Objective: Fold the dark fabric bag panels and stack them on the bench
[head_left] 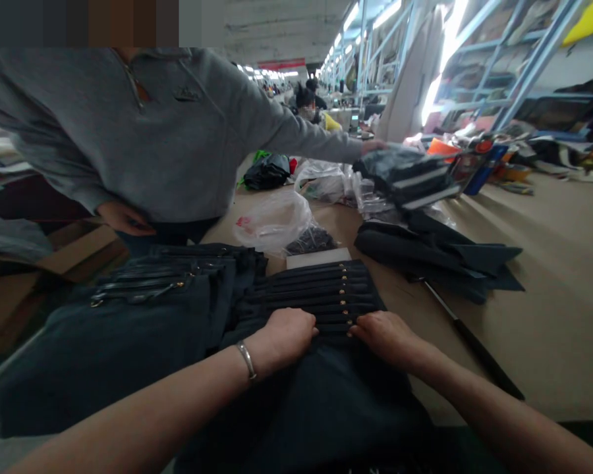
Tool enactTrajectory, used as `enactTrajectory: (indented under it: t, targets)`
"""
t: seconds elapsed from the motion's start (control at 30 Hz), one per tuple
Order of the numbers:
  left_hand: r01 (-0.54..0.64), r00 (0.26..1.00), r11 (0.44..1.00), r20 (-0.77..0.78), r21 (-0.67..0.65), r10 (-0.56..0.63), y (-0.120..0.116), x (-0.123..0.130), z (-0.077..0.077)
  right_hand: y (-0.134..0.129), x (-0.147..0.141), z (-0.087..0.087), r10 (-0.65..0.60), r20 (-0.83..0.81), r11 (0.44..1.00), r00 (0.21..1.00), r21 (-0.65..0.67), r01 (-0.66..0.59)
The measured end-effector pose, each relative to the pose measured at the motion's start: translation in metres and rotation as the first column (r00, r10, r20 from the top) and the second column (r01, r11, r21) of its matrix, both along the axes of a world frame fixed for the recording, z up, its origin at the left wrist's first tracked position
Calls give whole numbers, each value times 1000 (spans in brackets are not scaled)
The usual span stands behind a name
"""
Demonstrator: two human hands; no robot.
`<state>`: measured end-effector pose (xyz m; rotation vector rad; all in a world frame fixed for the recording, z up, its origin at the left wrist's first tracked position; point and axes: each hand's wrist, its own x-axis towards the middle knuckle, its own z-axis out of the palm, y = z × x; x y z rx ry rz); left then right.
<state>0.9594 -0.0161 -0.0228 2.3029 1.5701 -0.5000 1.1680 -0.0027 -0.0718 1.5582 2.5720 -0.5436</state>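
In front of me lies a stack of dark fabric pieces (321, 382), their top edges layered in steps with a row of small brass-coloured snaps. My left hand (290, 332), a silver bracelet at its wrist, is closed on the top edge of the nearest piece. Gripping the same edge further right, beside the lowest snap, is my right hand (383, 334). The fingertips of both hands are partly hidden. To the left, touching this stack, is another pile of dark fabric pieces (143, 336) with zips and metal pulls.
A co-worker in a grey sweatshirt (178, 125) stands across the table, one arm stretched over a blurred dark bundle (405, 174). Dark folded cloth (439, 253) and a black-handled tool (484, 352) lie to the right. Clear plastic bags (277, 220) and cardboard boxes (79, 250) are around.
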Motion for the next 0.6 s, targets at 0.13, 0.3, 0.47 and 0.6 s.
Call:
enactTrajectory:
  t: [0.13,0.3,0.47,0.6]
  targets:
    - [81,995,969,-79,234,-64,-10,8,-11,3,-6,-8,-39,7,999,999,-1,39]
    - [305,951,924,-29,231,-306,-32,19,-44,5,-9,-10,-29,-26,998,999,56,30]
    - [267,963,930,-38,253,-266,-45,21,-76,6,-9,-11,-50,-3,994,999,96,50]
    - [273,962,918,-78,289,-262,-46,20,-81,3,-11,-15,-58,-39,990,998,127,63]
